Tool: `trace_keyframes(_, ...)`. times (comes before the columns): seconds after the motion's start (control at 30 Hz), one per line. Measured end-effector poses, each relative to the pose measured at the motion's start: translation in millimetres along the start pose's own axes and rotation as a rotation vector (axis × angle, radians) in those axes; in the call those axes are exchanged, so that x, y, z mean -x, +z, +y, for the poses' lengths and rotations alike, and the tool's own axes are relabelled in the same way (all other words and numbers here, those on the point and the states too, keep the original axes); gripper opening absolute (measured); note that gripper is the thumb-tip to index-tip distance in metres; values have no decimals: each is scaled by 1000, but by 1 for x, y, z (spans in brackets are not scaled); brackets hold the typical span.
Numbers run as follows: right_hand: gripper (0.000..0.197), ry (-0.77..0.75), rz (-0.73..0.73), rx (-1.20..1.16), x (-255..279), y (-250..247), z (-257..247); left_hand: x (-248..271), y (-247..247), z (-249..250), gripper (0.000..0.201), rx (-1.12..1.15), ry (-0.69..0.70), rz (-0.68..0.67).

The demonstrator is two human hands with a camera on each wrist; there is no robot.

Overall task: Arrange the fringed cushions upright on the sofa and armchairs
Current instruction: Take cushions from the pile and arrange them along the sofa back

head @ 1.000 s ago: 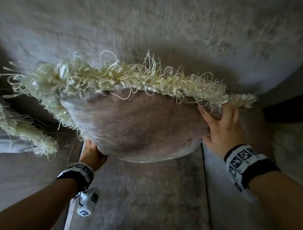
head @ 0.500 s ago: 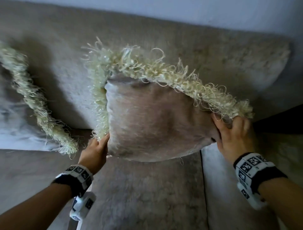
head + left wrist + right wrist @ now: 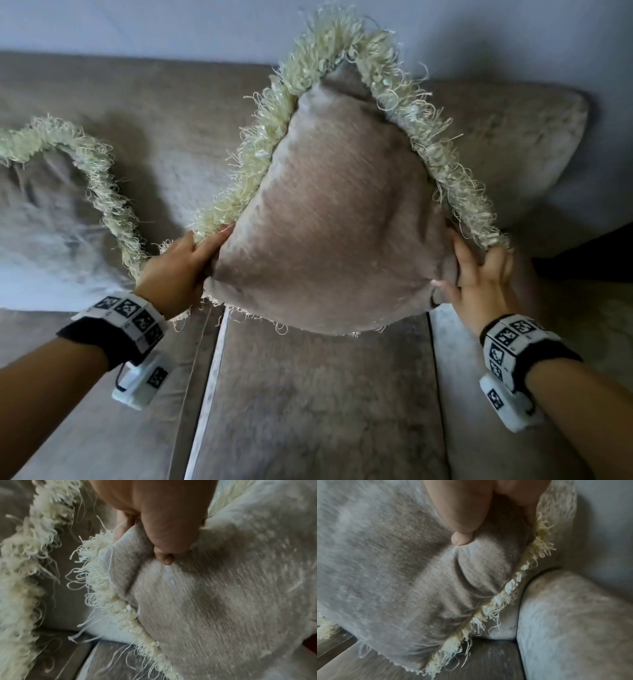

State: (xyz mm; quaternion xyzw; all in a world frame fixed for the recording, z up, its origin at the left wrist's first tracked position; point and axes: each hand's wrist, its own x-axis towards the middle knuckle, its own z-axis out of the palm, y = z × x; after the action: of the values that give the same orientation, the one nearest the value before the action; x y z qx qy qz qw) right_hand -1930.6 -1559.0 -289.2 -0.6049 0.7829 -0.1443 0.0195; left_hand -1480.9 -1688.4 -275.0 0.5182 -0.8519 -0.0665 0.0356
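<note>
A beige velvet cushion with cream fringe is held up in front of the sofa backrest, turned so one corner points up. My left hand grips its left corner, thumb pressed into the fabric. My right hand grips the right corner at the fringe, thumb on the front face. A second fringed cushion leans against the backrest at the left. The cushion's lower edge hangs just above the seat.
The sofa seat has a seam between two seat cushions. The padded right armrest is close beside the held cushion. A pale wall rises behind the sofa.
The cushion has been lifted and rotated from lying flat to standing on a corner, its fringed top now above the backrest. Both hands kept their grips and rose with it.
</note>
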Motion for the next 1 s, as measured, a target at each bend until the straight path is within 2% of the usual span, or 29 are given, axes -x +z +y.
trace_keyframes(0.2,93,92,-101,43,5,38,6,-11,52,12,77,20,-115,-99)
trace_keyframes(0.47,99,119,-76,70,-6,52,12,-24,77,7,75,-49,-168,-40)
trace_keyframes(0.6,93,81,-55,112,-13,53,21,-33,82,0,86,-95,-148,-34)
trace_keyframes(0.7,100,79,-31,154,-13,54,29,-35,80,-6,91,-83,-133,2)
trace_keyframes(0.9,106,121,-13,108,-2,50,23,-26,63,-18,106,-155,13,88)
trace_keyframes(1.0,107,42,58,55,6,40,8,-19,54,-14,103,-150,122,153)
